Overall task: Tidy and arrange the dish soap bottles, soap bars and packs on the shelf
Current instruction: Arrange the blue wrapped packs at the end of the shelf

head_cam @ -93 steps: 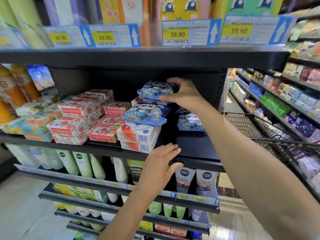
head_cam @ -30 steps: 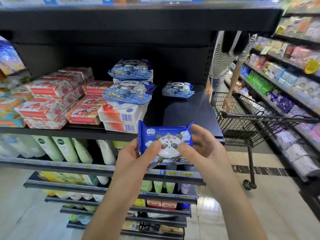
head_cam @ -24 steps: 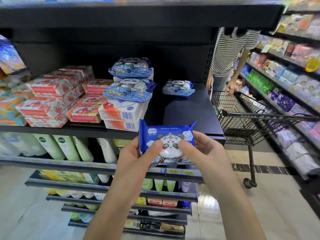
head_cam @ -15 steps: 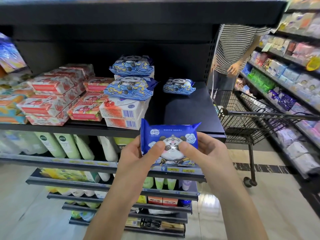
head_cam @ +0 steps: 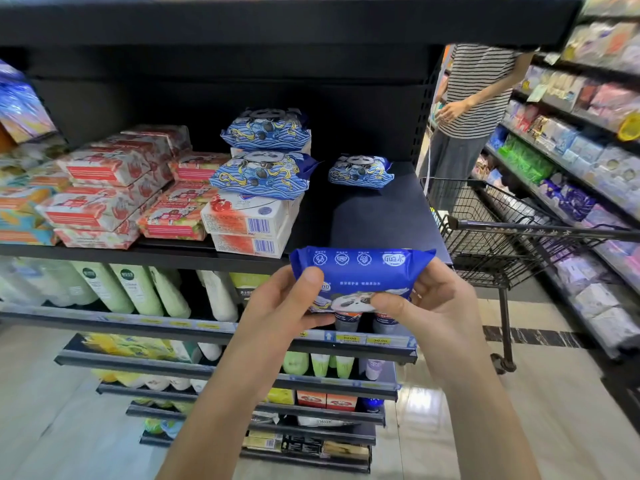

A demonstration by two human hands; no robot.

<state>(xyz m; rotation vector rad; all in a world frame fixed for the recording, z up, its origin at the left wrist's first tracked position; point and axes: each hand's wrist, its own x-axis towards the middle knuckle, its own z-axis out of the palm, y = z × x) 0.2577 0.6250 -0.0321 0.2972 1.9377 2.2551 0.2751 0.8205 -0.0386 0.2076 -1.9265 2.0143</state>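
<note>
Step in hand: one blue panda pack taken out of the stock and awaiting placement; it was in the air just before the front edge of the shelf, touching no board. My left hand and right hand each gripped one end; the fingers were curled about it, thumbs on the panda face; both hands were grasping the pack. Its long axis ran left to right, about level and parallel with the shelf edge; the printed front faced me, the upper edge tipped away toward the shelf. Judgement: the next move calls for carrying it forward and setting it beside the lone panda pack, or with those stacked on the white soap boxes; matching facing wanted.
</note>
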